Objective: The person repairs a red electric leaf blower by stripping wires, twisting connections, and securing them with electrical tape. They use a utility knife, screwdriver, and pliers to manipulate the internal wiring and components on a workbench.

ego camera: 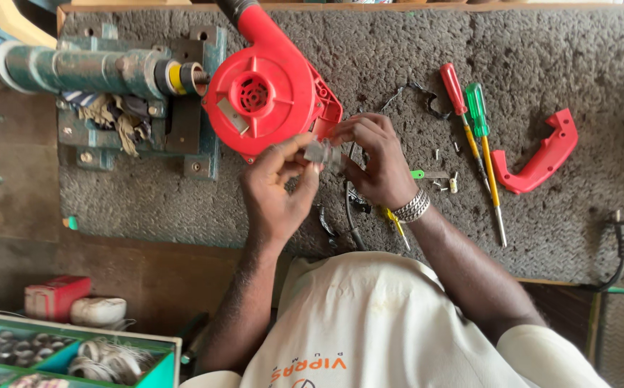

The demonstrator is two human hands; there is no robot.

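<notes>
A red electric blower (269, 90) lies on a grey mat (398, 57), its round fan housing facing up. Just below its body, my left hand (276, 187) and my right hand (377, 162) meet and both pinch a small pale grey part (324, 152) between the fingertips. A metal bracelet circles my right wrist. Black wires (351, 212) trail down from the blower under my hands. A yellow-handled tool (396, 224) lies partly hidden beneath my right wrist.
Red (459, 108) and green (483, 136) screwdrivers lie to the right, beside a loose red handle piece (542, 154) and small screws (445, 179). A green vise (111, 79) sits at left. A plug (622, 230) lies far right. A parts tray (75, 356) and a red box (54, 296) stand lower left.
</notes>
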